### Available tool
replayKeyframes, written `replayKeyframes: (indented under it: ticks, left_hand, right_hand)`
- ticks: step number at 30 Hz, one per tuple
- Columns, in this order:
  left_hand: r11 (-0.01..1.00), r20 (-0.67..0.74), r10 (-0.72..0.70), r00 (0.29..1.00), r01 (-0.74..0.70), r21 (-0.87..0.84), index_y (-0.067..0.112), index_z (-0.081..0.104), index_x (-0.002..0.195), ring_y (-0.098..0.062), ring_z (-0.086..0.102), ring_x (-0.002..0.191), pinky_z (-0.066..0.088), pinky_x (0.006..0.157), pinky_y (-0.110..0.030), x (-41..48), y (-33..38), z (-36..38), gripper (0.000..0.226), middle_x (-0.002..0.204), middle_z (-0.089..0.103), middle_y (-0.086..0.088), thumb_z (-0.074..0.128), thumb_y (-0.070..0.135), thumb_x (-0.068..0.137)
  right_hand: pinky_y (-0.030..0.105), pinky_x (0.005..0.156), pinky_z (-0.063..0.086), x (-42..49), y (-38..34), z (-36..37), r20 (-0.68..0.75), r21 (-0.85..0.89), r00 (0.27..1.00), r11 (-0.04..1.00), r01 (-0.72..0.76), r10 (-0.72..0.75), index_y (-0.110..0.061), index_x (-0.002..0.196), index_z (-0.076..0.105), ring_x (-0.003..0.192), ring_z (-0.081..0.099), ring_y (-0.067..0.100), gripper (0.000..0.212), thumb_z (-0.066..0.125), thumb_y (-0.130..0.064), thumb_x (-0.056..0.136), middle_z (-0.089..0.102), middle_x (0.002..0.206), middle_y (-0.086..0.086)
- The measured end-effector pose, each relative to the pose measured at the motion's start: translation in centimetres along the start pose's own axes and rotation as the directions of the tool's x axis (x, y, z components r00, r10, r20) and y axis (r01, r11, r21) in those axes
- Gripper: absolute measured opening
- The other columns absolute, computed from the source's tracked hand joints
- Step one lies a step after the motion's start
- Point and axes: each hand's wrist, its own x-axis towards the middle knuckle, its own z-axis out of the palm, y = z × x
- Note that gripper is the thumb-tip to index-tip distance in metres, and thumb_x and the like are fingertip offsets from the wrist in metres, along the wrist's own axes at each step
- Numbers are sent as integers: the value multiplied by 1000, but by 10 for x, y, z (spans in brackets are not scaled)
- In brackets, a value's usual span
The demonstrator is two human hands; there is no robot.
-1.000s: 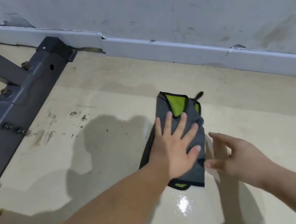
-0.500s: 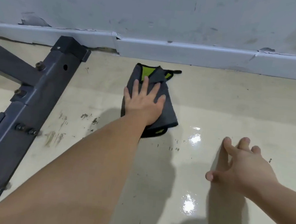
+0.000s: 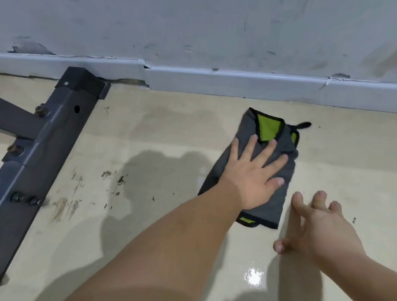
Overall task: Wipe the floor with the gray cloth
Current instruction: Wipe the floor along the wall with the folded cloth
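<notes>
Beige floor (image 3: 338,149), one dark frame (image 3: 34,158) standing at the left. Two bare arms reach out. Left hand (image 3: 250,177) lies flat, fingers spread, pressing the one gray cloth (image 3: 277,199) down near the baseboard (image 3: 223,82), gripping nothing. Right hand (image 3: 316,229) is open and empty, fingertips on the floor just beside the cloth.

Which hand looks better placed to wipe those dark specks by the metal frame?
The left hand: it lies flat on the gray cloth, nearer the specks. The right hand rests beside the cloth, fingers spread on bare floor.
</notes>
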Motion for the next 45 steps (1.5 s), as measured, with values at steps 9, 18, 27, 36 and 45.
replayKeyframes:
  ticks: [9,18,27,36,45]
  left_hand:
    - [859,-169,-510,843,488,-156,47,13,165,-21,-6,162,-6,128,-57,-103,-119,19,66,176,-4,11,11,71,103]
    - [441,-22,-889,457,841,-313,39,-5,166,-33,-19,160,-10,125,-64,-215,-50,56,67,175,-18,1,6,63,104]
    - [895,6,-434,901,431,-114,51,-2,163,-24,-28,158,-17,125,-59,-235,-52,58,62,173,-25,10,13,67,105]
    - [379,164,-880,446,867,-324,48,-9,164,-27,-26,158,-12,126,-60,-224,-171,20,61,172,-29,3,6,63,106]
    - [-23,179,-982,52,918,-397,37,0,167,-40,-19,159,-12,124,-66,-252,-101,63,65,175,-20,-9,8,59,106]
  right_hand:
    - [47,96,52,-2,13,11,-55,40,998,998,40,-38,-39,157,8,139,15,31,120,75,-73,63,7,156,2]
    - [50,85,53,-20,6,17,-294,21,948,991,133,-121,-43,123,37,122,34,24,77,77,-59,59,38,122,-3]
    - [44,97,53,-73,-92,31,0,30,912,912,409,-409,-44,146,33,136,41,18,73,70,-45,83,41,143,-10]
    - [39,83,58,-55,-126,55,109,-176,941,925,336,-321,-48,147,3,132,21,37,122,81,-63,54,17,135,3]
    - [31,51,39,-63,-122,51,53,-252,936,902,350,-348,-41,153,16,128,31,41,115,84,-56,62,26,139,7]
